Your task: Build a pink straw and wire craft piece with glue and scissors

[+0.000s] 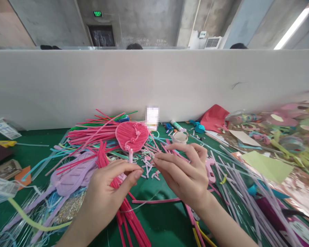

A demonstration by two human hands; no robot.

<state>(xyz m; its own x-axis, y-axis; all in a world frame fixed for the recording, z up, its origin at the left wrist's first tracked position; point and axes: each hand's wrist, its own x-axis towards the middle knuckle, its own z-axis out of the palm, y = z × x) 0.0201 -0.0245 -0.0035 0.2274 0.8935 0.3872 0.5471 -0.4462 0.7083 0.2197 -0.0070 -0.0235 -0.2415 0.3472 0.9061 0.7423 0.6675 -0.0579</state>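
A pink fan-shaped piece [132,136] made of pipe cleaners, with small pink knots on it, stands on a thin pink stick [130,157] over the green table [159,219]. My left hand [110,185] pinches the bottom of that stick between thumb and fingers. My right hand [185,171] is curled just to the right, its fingertips pinched on a thin pink pipe cleaner strand [167,149] near the stick. Short cut pink and white bits [150,169] lie between the two hands.
Heaps of pink, red, green and blue pipe cleaners [92,135] cover the left. Lilac pieces [72,175], lilac straws [244,192], coloured paper [267,166], a red paper [214,118], a glue stick [175,125] and a small tape ring [180,137] surround them. A white partition [154,79] stands behind.
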